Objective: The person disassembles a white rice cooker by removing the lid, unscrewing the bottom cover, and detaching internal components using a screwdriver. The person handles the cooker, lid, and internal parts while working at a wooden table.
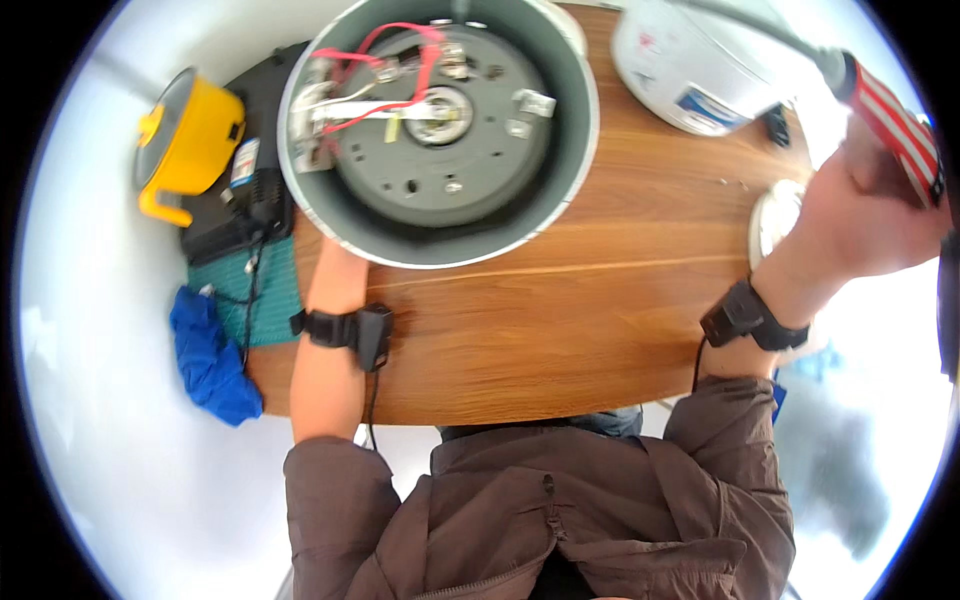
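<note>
A round grey appliance housing (575,150), which looks like a rice cooker's underside, is tilted toward me at the far side. Inside it are a round metal plate (440,200), red wires (425,75) and a white strip. My left forearm (330,390) reaches up to the housing's near rim; the hand itself is hidden behind it. On the right, my right hand (850,215) is raised and closed around a striped-handled tool (890,120), red and white with a long grey shaft reaching left. I cannot make out what kind of tool it is.
A white rounded appliance body (690,75) stands at the back right of the wooden table (560,340). To the left lie a yellow pot with a handle (195,135), a black case (205,225), a green mat (275,300) and a blue cloth (210,360). A white round part (775,215) sits near my right wrist.
</note>
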Motion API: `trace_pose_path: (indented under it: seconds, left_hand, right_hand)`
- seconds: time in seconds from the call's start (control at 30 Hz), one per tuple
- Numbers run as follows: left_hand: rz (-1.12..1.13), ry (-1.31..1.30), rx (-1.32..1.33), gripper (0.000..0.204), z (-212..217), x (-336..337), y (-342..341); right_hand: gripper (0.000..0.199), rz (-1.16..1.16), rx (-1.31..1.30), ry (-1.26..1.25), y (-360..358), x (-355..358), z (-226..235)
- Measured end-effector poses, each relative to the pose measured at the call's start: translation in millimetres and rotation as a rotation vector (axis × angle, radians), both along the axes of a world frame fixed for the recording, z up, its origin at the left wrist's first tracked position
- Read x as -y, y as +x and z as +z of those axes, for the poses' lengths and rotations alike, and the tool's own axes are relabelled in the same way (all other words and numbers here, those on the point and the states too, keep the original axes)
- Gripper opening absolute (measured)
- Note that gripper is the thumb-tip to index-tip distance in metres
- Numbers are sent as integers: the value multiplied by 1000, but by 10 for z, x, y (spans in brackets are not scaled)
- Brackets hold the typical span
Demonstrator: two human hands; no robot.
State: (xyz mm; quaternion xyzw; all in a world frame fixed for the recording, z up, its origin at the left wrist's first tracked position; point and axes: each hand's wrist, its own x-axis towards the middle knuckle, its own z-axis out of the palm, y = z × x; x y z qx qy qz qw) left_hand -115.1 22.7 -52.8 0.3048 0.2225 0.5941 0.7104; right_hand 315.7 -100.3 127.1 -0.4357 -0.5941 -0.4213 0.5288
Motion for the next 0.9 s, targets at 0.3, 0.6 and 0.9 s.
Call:
trace_pose_path:
  seconds: [0.3,0.6,0.9]
  left_hand:
    - [1,8,39,46,-18,-87,198]
    - [1,33,60,43,-71,-121,263]
    - [122,-49,-74,39,-75,-154,307]
  right_hand:
    - [46,595,-366,-365,-771,-18,-60]
    - [49,698,-263,-562,-1292,-21,-66]
    - [52,672,-232,-560,-1363,-37,-58]
